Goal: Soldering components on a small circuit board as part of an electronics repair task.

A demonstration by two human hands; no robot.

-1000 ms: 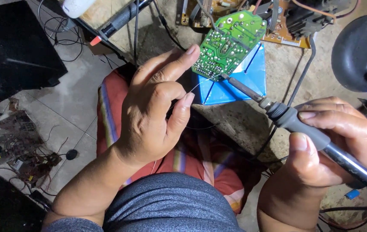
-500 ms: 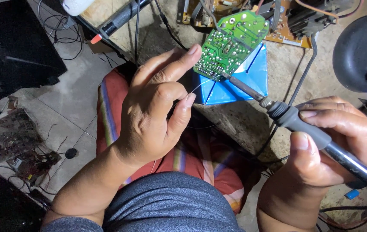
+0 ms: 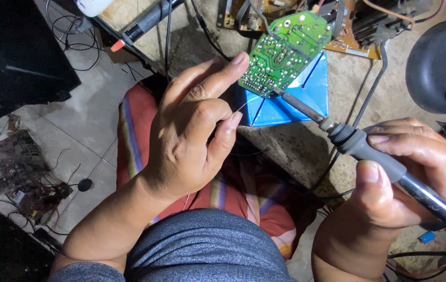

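Observation:
My left hand (image 3: 194, 130) pinches a thin strand of solder wire (image 3: 244, 104) between thumb and middle finger, index finger stretched toward a green circuit board (image 3: 285, 49). The board leans tilted on a blue folded stand (image 3: 306, 96) on the worn table. My right hand (image 3: 405, 177) grips the black handle of a soldering iron (image 3: 358, 143). Its metal tip touches the board's lower edge, where the wire's end also meets it.
A brown circuit board (image 3: 348, 21) with cables lies behind the green one. A black round object (image 3: 437, 62) stands at the right. A probe with a red tip (image 3: 139, 23) lies at the table's far left. Old boards and wires (image 3: 9, 167) litter the tiled floor.
Both hands hold nearly still. The iron's tip and the wire stay at the board's lower edge; the view shifts only slightly.

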